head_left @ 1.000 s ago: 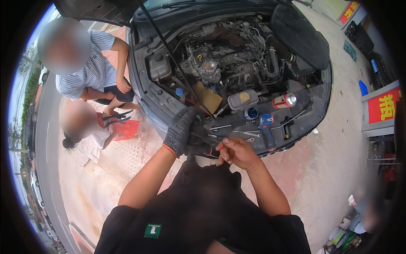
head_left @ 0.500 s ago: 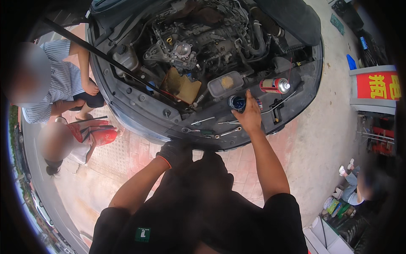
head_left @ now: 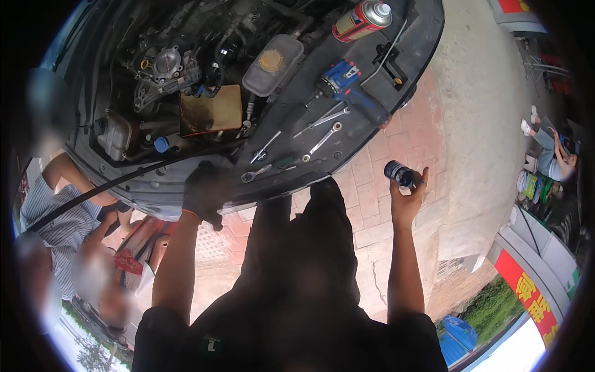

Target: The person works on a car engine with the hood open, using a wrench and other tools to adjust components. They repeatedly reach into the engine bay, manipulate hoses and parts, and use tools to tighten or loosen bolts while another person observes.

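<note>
The right hand (head_left: 406, 201), which was reaching to the car's front panel (head_left: 347, 133) half a second ago, is now pulled back and clamping a small dark can (head_left: 400, 174) over the reddish brick paving (head_left: 362, 198). The gloved left hand (head_left: 206, 192) is now resting on the panel's near edge, fingers curled together. A red-and-yellow spray can (head_left: 361, 18) is lying far right on the panel, and a red sign (head_left: 536, 297) is standing near right.

A spray can (head_left: 361, 18) with a red and yellow label lies far right on the car's front panel. A red sign (head_left: 538, 299) with yellow lettering stands near right. Another red sign (head_left: 515, 5) sits at the far right edge (mostly cut off).
</note>
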Action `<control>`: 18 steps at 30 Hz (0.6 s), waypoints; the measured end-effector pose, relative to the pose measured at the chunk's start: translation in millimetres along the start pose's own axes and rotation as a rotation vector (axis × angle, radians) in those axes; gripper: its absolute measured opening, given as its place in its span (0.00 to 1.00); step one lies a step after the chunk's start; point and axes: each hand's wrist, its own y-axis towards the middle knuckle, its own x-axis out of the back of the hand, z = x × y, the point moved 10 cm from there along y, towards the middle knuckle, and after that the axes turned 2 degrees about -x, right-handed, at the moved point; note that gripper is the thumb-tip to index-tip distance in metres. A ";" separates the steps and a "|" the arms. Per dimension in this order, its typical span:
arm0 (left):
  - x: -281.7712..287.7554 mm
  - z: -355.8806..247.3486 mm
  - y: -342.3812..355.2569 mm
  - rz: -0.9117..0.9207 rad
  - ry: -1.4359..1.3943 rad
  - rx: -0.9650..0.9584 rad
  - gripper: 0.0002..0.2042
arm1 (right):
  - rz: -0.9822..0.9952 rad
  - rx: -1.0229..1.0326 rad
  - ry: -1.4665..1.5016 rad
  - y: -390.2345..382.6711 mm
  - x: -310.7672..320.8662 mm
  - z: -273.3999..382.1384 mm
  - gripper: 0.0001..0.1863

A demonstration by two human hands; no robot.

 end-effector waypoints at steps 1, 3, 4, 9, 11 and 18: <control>6.5 15.4 -1.4 -0.014 -0.066 0.068 0.14 | 0.001 -0.132 -0.049 -11.2 -7.2 -47.0 0.50; 19.6 37.0 -2.4 -0.024 -0.159 0.169 0.15 | 0.008 -0.284 -0.192 -40.8 -31.0 -162.0 0.50; 23.6 48.8 -2.4 -0.032 -0.195 0.198 0.15 | -0.028 -0.302 -0.221 -57.2 -48.0 -213.8 0.50; 32.9 80.6 -1.6 -0.114 -0.214 0.297 0.17 | 0.064 -0.863 -0.237 -128.6 -172.3 -430.1 0.51; 34.7 81.3 13.7 -0.179 -0.116 0.326 0.17 | 0.074 -0.930 -0.280 -149.1 -222.2 -495.1 0.50; -12.3 71.6 80.0 -0.258 0.075 0.295 0.17 | -0.106 -0.909 -0.263 -178.2 -315.1 -653.8 0.49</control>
